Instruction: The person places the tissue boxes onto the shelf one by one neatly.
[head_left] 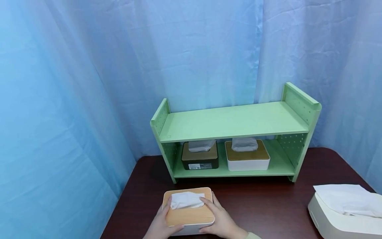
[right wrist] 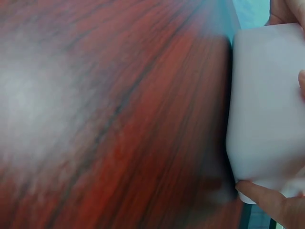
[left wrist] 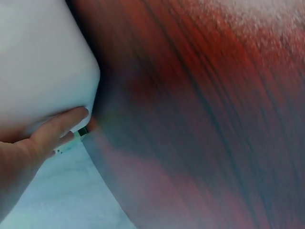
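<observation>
A white tissue box (head_left: 191,216) with a light wood lid is at the near side of the table, a white tissue (head_left: 187,200) poking up from its slot. My left hand (head_left: 163,223) grips its left side, and my right hand (head_left: 220,219) holds the right side. Fingers of both hands spread over the lid edge and the front wall. In the left wrist view the box's pale wall (left wrist: 43,57) shows with left-hand fingers (left wrist: 62,123) at one corner. The right wrist view has a right-hand finger (right wrist: 259,194) pressed at the box's lower corner.
Behind stands a green two-tier shelf (head_left: 235,121). Its lower tier holds a dark tissue box (head_left: 199,161) and a white one with a brown lid (head_left: 248,159). Another white tissue box (head_left: 346,219) sits at the right. Blue curtains (head_left: 191,49) surround the dark red table (head_left: 262,199).
</observation>
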Motion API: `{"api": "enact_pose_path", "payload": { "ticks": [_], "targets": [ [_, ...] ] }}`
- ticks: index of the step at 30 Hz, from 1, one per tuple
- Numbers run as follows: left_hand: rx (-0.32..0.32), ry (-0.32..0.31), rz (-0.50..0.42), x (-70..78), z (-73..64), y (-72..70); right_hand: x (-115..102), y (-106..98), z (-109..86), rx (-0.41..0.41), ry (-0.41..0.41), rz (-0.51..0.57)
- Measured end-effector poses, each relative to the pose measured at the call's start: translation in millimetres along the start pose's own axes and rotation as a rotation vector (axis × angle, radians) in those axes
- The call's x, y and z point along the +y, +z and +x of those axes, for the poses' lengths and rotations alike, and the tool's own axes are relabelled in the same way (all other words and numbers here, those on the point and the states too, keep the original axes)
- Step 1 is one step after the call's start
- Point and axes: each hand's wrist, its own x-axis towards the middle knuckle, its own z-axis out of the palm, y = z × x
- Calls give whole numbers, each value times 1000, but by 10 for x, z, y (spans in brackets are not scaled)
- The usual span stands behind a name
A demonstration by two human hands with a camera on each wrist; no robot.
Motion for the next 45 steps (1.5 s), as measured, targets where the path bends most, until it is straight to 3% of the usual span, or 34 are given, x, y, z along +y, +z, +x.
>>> {"api": "enact_pose_path", "payload": {
  "ticks": [14, 24, 31, 45],
  "targets": [
    [-108, 105, 13, 50, 29, 28, 178, -247, -124, -23, 15, 20],
    [-124, 153, -31, 146, 73, 173, 295, -454, -244, -12, 54, 6],
    [-102, 228, -18, 204, 102, 332, 385, -601, -365, 2, 81, 3],
    [-78, 279, -22, 396, 150, 533, 477, -806, -521, 60, 91, -54]
  ]
}}
